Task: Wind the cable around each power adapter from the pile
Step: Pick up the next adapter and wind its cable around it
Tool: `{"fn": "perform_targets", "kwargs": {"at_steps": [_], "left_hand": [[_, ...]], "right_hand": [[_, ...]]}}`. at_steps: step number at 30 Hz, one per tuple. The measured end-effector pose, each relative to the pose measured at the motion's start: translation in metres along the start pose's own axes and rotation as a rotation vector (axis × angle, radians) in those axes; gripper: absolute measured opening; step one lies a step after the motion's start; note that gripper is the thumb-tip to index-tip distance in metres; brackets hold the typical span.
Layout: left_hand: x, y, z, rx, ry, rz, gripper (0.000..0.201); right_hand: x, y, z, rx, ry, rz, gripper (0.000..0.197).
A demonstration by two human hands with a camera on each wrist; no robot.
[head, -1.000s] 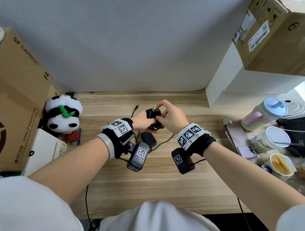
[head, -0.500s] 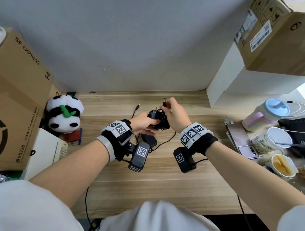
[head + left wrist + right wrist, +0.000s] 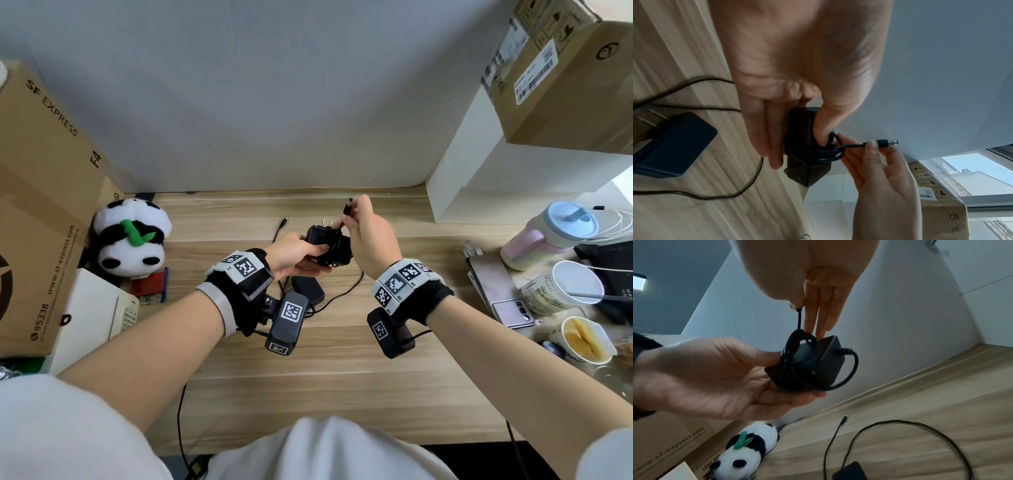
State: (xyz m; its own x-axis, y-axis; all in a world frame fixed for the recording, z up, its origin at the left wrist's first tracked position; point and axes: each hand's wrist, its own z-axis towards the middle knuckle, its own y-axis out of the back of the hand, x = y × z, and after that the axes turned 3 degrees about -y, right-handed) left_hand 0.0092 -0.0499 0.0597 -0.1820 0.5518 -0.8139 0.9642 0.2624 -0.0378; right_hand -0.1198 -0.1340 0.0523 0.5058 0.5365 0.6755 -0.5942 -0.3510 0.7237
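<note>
A black power adapter [image 3: 323,241] [image 3: 813,363] [image 3: 803,134] with its cable wound round the body hangs above the wooden desk [image 3: 342,377]. My left hand [image 3: 294,255] [image 3: 719,374] grips it, thumb on top and fingers underneath. My right hand [image 3: 368,236] [image 3: 877,164] pinches the cable's barrel plug [image 3: 347,208] [image 3: 885,143] just above the adapter. A second black adapter [image 3: 308,289] [image 3: 670,146] [image 3: 851,472] lies on the desk below my hands, its cable [image 3: 920,431] loose in a wide loop and its plug tip [image 3: 284,221] [image 3: 844,417] pointing to the back.
A plush panda [image 3: 132,236] and a brown carton [image 3: 37,205] stand at the left. White boxes [image 3: 486,185] and another carton [image 3: 565,78] fill the back right. A phone [image 3: 500,291], cups [image 3: 561,287] and a lidded bottle [image 3: 548,236] crowd the right edge.
My right hand has drawn the cable's plug end up and away from the adapter, so the plug now sticks out above my fingers. The left hand keeps its grip, slightly raised.
</note>
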Motion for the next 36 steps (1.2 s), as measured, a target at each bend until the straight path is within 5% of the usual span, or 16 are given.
{"fn": "perform_targets", "kwargs": {"at_steps": [8, 15, 19, 25, 30, 36], "left_hand": [[-0.003, -0.002, -0.001, -0.050, -0.023, 0.001, 0.004], [-0.009, -0.004, -0.005, 0.022, -0.010, 0.156, 0.024], [-0.018, -0.003, -0.010, 0.066, 0.011, 0.238, 0.006], [-0.018, -0.001, -0.014, 0.129, 0.013, 0.282, 0.020], [-0.016, -0.001, -0.015, 0.157, -0.003, 0.238, 0.029], [-0.002, -0.003, -0.011, 0.139, -0.060, 0.137, 0.015]], "right_hand": [[-0.003, 0.004, 0.006, 0.012, 0.039, -0.116, 0.014], [0.001, 0.003, 0.009, -0.036, -0.071, 0.066, 0.008], [-0.001, 0.004, 0.012, -0.031, -0.033, 0.047, 0.007], [0.002, 0.006, 0.012, -0.060, -0.051, 0.085, 0.007], [-0.001, 0.004, 0.013, -0.089, -0.169, 0.236, 0.002], [-0.010, 0.005, 0.016, 0.036, -0.464, 0.672, 0.005]]}}
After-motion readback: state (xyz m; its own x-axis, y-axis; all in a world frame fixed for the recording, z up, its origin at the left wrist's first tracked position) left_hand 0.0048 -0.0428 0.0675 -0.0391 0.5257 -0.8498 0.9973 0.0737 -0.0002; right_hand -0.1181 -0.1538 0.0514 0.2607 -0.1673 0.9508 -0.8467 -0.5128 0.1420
